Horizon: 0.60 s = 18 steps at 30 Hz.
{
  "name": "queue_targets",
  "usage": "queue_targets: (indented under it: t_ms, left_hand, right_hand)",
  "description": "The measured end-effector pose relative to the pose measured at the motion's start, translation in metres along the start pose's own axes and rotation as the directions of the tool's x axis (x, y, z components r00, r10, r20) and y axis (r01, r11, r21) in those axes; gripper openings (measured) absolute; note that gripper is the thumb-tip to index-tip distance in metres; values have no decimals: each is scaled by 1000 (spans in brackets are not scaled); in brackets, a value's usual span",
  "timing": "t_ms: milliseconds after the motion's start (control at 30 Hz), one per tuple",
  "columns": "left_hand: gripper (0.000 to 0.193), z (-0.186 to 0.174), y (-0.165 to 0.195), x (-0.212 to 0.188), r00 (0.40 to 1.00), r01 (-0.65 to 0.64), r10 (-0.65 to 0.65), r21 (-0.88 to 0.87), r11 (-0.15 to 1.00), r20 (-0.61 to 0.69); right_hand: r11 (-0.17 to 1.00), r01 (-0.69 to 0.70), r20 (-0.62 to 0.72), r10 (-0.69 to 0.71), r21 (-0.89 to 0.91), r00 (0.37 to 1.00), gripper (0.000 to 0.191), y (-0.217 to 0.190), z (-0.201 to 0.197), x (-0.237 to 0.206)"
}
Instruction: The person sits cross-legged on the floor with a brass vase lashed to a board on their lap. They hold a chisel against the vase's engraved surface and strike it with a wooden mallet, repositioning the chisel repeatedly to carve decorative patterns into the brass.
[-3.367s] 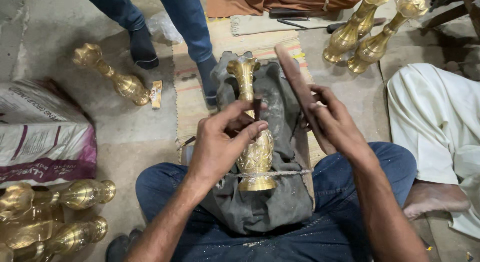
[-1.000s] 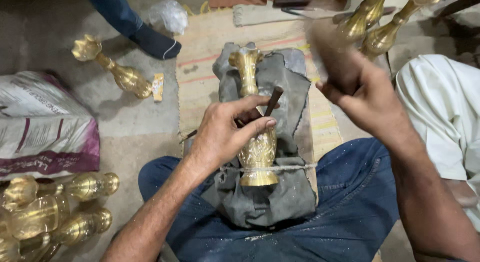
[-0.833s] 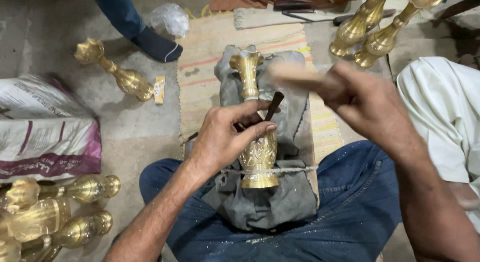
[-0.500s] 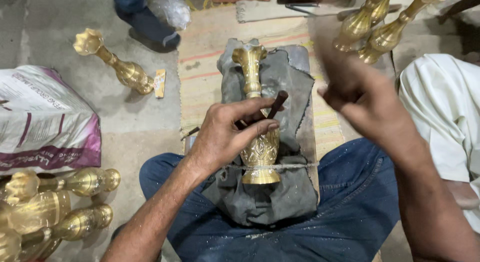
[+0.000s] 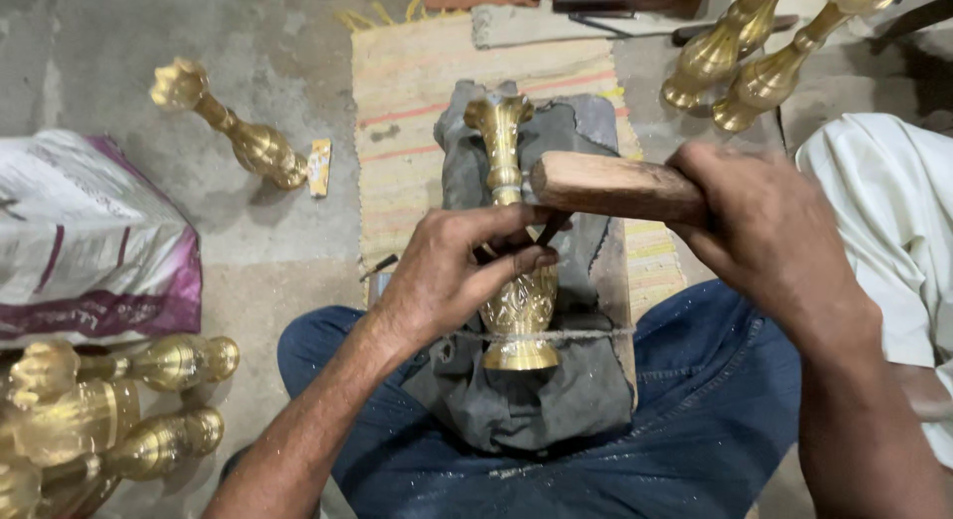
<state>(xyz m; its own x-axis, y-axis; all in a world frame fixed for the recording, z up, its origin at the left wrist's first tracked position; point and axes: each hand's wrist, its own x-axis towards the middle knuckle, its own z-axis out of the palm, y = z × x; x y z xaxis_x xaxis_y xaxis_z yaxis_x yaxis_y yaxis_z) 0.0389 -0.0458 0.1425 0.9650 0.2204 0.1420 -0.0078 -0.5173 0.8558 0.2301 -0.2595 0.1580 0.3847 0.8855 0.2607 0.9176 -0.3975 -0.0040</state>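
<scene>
- Far left: white and purple woven sack [image 5: 84, 241] on the concrete floor [image 5: 268, 72]; cluster of shiny brass vases [image 5: 109, 410] lying below it.
- One more brass vase [image 5: 233, 132] lies alone, well apart on the floor.
- My left hand [image 5: 452, 276] is closed narrow on a thin dark punch tool [image 5: 551, 226], tip on the engraved brass vase [image 5: 511, 231].
- That vase lies on a grey cloth pad [image 5: 516, 400] on my lap, tied by cord; long axis points away from me, mouth far, base near.
- My right hand [image 5: 759, 216] is wrapped on a wooden mallet [image 5: 615, 187], head just above and right of the punch.
- Right hand nearer the strike. Open room above; striped mat [image 5: 417, 102] beyond.
- Far right: two brass vases [image 5: 745, 63], someone's white sleeve [image 5: 884, 201] close by.
</scene>
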Motion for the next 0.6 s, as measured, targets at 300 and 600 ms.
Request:
queue_targets:
  t_ms: [300,600]
  left_hand:
    - [40,0,0,-3,994,-100,99,-16,995,-43]
    - [39,1,-6,-5,998,-64,63,-62,996,-21]
  right_hand:
    - [907,-93,-129,159,412,979,27,4,8,-10]
    - [576,-475,189,485,665,854,20,-2,-3,-10]
